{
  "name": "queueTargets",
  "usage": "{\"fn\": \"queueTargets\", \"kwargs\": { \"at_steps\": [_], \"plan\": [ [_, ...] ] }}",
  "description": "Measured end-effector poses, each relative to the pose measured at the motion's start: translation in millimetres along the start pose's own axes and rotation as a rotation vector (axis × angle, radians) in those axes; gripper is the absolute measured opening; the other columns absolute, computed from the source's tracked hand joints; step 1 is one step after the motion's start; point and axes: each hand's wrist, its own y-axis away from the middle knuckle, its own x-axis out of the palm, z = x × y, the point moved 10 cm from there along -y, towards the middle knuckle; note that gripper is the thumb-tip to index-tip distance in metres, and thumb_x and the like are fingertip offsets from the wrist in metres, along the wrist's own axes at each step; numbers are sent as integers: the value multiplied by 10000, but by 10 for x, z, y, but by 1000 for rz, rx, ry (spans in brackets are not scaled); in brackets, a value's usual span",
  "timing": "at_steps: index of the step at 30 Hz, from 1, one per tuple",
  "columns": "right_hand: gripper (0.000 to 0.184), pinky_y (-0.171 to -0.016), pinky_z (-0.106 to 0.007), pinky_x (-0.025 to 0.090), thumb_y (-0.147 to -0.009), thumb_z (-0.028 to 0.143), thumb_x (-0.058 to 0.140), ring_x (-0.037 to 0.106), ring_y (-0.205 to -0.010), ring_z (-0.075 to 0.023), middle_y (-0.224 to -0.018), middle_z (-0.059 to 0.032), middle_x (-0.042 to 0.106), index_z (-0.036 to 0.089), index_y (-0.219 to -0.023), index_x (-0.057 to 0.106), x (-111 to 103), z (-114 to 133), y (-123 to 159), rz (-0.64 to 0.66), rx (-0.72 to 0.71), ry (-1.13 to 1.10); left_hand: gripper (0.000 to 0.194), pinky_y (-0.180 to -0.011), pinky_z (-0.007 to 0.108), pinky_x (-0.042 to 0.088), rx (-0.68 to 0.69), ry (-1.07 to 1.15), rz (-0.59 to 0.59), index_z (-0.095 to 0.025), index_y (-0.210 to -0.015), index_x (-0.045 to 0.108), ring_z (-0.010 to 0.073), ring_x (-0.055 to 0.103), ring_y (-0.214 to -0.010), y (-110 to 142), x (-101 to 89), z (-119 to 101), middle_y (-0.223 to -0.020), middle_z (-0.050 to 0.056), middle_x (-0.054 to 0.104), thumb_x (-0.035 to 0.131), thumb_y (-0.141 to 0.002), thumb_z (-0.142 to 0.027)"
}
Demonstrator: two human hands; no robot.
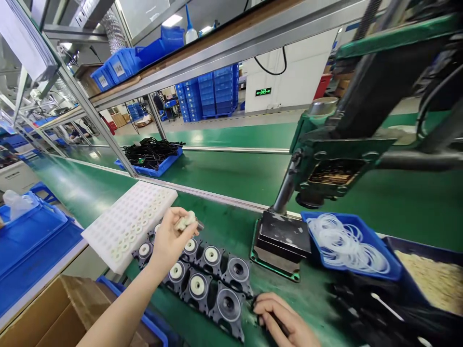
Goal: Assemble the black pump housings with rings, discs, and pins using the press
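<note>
My left hand (172,237) is raised over a row of black round housings (202,282) on the green bench, its fingers pinched on a few small white parts (186,220). Several housings carry a white insert; two at the near right show bare black centres. My right hand (280,315) rests on the bench at the right end of the row, fingers curled on a thin dark tool (278,322) that is mostly hidden. A white foam tray (126,222) with small white rings in its holes lies just left of the housings.
A green hand press (325,159) stands on a black base (281,238) right of centre. A blue bin of clear rings (345,243) and a dark bin of pale small parts (434,279) sit at the right. A cardboard box (54,313) and blue crates (29,241) are at lower left.
</note>
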Motion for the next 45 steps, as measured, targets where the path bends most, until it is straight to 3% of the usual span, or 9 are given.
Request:
{"fn": "queueTargets", "kwargs": {
  "at_steps": [4, 9, 16, 20, 24, 28, 32, 37, 45],
  "plan": [
    [278, -733, -267, 512, -1028, 344, 429, 634, -784, -168, -880, -49, 617, 221, -879, 629, 30, -13, 23, 6, 4, -23, 401, -809, 278, 568, 336, -418, -20, -261, -1216, 513, 144, 698, -881, 193, 152, -294, -1006, 14, 696, 717, -875, -209],
    [292, -762, -295, 500, -1031, 346, 414, 624, -818, -181, -896, -53, 612, 212, -877, 624, 44, -32, 31, 19, 33, -44, 553, -954, 367, 561, 528, -485, 32, -229, -1376, 467, 208, 711, -1028, 341, 295, -484, -1112, 90, 730, 684, -874, -153],
    [254, -763, -312, 497, -1010, 304, 440, 627, -814, -195, -870, -48, 622, 213, -856, 620, 14, 62, -15, 1, 28, -47, 492, -1105, 421, 454, 224, -217, -10, -252, -1210, 682, 281, 661, -1133, 290, 188, -317, -1159, 109, 731, 834, -744, -209],
    [220, -773, -317, 492, -995, 240, 446, 623, -823, -192, -883, -53, 629, 206, -868, 623, 0, 89, -27, -13, 32, -62, 434, -795, 323, 548, -93, -74, 154, -222, -1241, 692, 193, 660, -745, 207, 440, 32, -782, 37, 705, 771, -823, -310],
    [195, -816, -322, 484, -967, 165, 463, 618, -875, -188, -925, -57, 636, 200, -879, 633, -34, 132, -41, -26, 34, -72, 405, -536, 261, 444, -298, -69, 316, -162, -1186, 684, 124, 511, -496, 259, 776, 497, -579, -25, 593, 716, -861, -402],
    [194, -833, -320, 486, -949, 124, 476, 615, -898, -185, -921, -55, 635, 194, -860, 634, -78, 186, -61, -47, 18, -82, 300, -627, 308, 478, -110, -405, 360, -200, -1069, 715, 177, 611, -639, 272, 972, 619, -789, 38, 700, 749, -821, -366],
    [203, -826, -312, 487, -942, 106, 486, 616, -890, -181, -902, -49, 637, 192, -840, 638, -103, 215, -67, -60, 10, -84, 230, -851, 352, 458, 30, -487, 343, -232, -900, 712, 241, 624, -907, 276, 1053, 561, -915, 48, 687, 830, -741, -349],
    [215, -831, -315, 498, -925, 79, 487, 621, -896, -180, -904, -49, 641, 197, -849, 649, -126, 229, -73, -75, -7, -81, 292, -647, 289, 370, 309, -809, 339, -240, -826, 672, 209, 561, -748, 330, 1100, 386, -825, 45, 608, 751, -813, -521],
    [211, -836, -327, 513, -923, 83, 497, 630, -894, -184, -908, -54, 651, 200, -856, 659, -145, 228, -72, -95, -17, -82, 239, -600, 274, 317, 334, -789, 392, -245, -742, 667, 183, 492, -650, 404, 1110, 335, -749, 34, 561, 718, -860, -446]
  ]
}}
